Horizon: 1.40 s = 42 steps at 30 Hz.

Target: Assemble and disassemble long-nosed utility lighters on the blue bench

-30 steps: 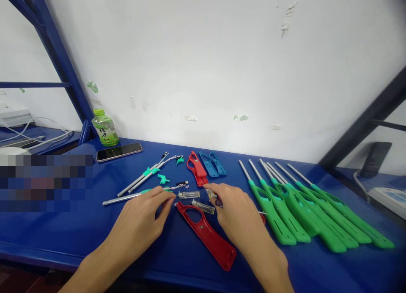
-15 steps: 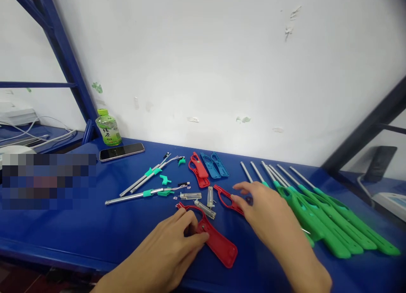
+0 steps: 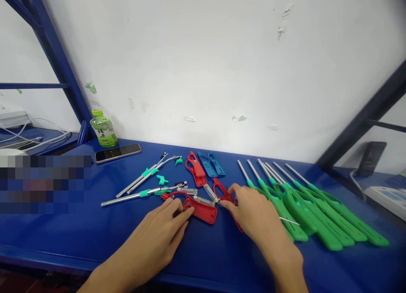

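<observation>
My left hand (image 3: 166, 227) is closed on a red lighter handle half (image 3: 203, 212), thumb pressed on its inner face. The half lies nearly level, inner side up. My right hand (image 3: 253, 208) has thumb and forefinger closed at the lower end of a clear fuel tank (image 3: 209, 192). Under that hand lies another red handle half (image 3: 221, 189), partly covered. A thin metal rod (image 3: 289, 220) sticks out behind my right hand; its other end is hidden. Two more clear tanks, one of them (image 3: 187, 191) farther back, lie just beyond the left-hand half.
Metal lighter tubes (image 3: 133, 196) with wires and teal parts lie left. Red handle pieces (image 3: 195, 170) and blue halves (image 3: 212, 162) are at the back. Several green lighters (image 3: 330, 212) lie right. A phone (image 3: 118, 153) and green bottle (image 3: 104, 130) stand back left, by the wall.
The left-hand red half has turned flatter and moved up and left, close to the tanks. My right hand has moved left to a clear tank, which now lies tilted.
</observation>
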### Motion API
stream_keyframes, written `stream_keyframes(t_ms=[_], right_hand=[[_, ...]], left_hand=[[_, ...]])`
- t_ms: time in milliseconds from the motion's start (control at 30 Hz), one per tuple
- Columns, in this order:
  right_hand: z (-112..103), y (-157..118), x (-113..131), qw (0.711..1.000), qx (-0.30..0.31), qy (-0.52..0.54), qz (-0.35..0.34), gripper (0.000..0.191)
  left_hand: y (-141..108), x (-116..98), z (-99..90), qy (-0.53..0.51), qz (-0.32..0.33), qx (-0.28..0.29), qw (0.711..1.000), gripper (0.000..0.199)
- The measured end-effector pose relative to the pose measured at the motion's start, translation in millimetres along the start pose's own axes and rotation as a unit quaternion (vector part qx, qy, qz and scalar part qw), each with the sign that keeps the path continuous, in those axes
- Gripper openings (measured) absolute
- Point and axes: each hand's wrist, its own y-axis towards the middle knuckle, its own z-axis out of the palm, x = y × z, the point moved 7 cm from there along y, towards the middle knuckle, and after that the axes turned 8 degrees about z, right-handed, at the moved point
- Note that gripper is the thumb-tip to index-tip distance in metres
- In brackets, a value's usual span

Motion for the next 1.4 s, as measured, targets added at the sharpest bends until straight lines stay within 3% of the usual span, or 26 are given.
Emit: stream_keyframes(t_ms=[133,400,567,800,1167,1267,1400], right_hand=[[-6,-1,0,1.000,-0.002,0.022,-0.007,0.022],[-21,8,-69,0.985,-0.013,0.011,0.169,0.027],[-13,10,-83,0.980,0.008,-0.010,0.200,0.034],[-11,13,-76,0.985,-0.008,-0.018,0.172,0.026],[-26,10,-66,0.988,-0.093,0.028,0.122,0.021],[-36,2,-55,0.989,-0.108,0.066,0.079,0.020],[-40,-23,-17,0.985,-0.073,0.157,-0.019,0.016]], left_hand=[[-1,2,3.7,0.003,-0.002,-0.001,1.000,0.042],[-1,3,4.3,0.006,-0.016,-0.008,1.000,0.049],[1,4,4.2,-0.001,-0.024,0.005,1.000,0.045],[0,2,2.7,-0.003,-0.014,-0.002,1.000,0.044],[0,1,4.1,-0.004,-0.002,0.000,1.000,0.044],[-1,-6,-4.8,0.002,0.032,-0.050,0.998,0.048],[-9,-22,-29.0,0.031,0.095,-0.195,0.976,0.064]])
